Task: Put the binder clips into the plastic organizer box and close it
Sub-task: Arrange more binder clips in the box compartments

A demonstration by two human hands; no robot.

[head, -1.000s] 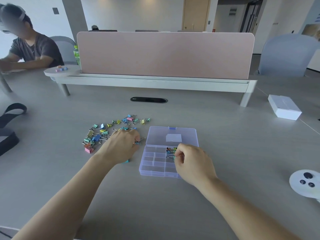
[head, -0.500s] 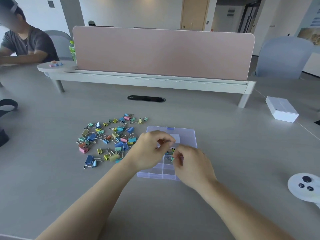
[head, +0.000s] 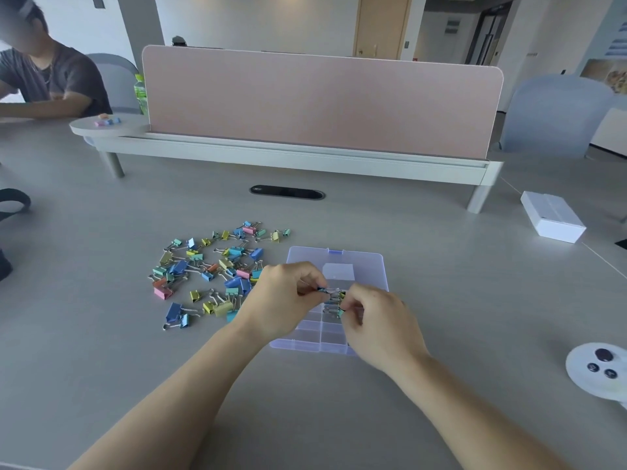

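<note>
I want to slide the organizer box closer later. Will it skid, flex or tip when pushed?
Probably skids easily: thin clear plastic organizer box on a smooth table. Likely light, with few binder clips inside. Its open lid lies flat behind, so tipping seems unlikely, though the hinge may flex.

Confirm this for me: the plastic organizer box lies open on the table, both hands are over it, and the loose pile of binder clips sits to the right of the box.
One detail is wrong. The head view shows the pile of binder clips to the left of the plastic organizer box, not the right. The rest stands: the box lies open, with the left hand and right hand over it.
</note>
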